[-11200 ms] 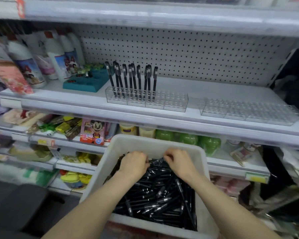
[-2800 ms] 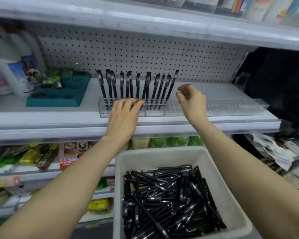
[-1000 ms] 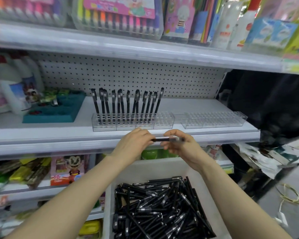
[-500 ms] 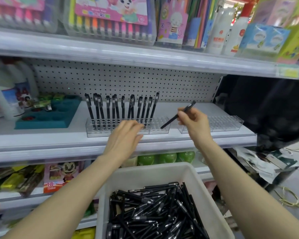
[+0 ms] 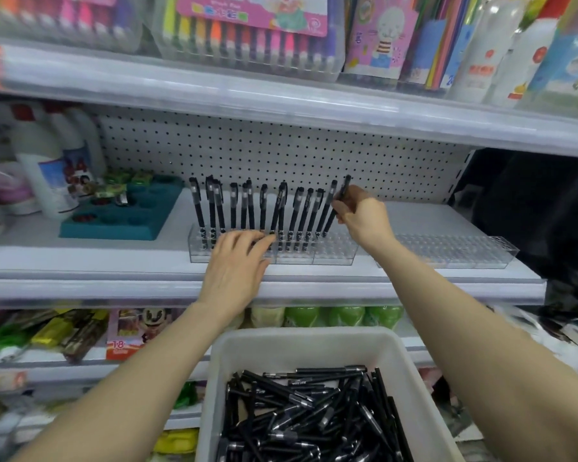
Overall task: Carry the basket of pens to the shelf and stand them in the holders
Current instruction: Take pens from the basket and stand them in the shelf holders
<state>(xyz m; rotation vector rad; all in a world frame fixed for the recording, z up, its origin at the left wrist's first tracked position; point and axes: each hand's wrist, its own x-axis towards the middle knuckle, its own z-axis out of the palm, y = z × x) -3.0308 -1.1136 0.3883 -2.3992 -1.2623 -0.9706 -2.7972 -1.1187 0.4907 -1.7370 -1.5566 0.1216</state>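
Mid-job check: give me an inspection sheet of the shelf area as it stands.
Surface: white shelf, carrying two clear holders.
Job's things: row of pens standing in left holder; right holder empty; basket below, full of loose pens.
Clutter: teal tray and bottles at shelf's left.
Grippers: left hand touches left holder, fingers straight; right hand pinches a pen, lower end at that holder.
Cables: nothing seen.
Surroundings: pegboard behind; marker sets above.
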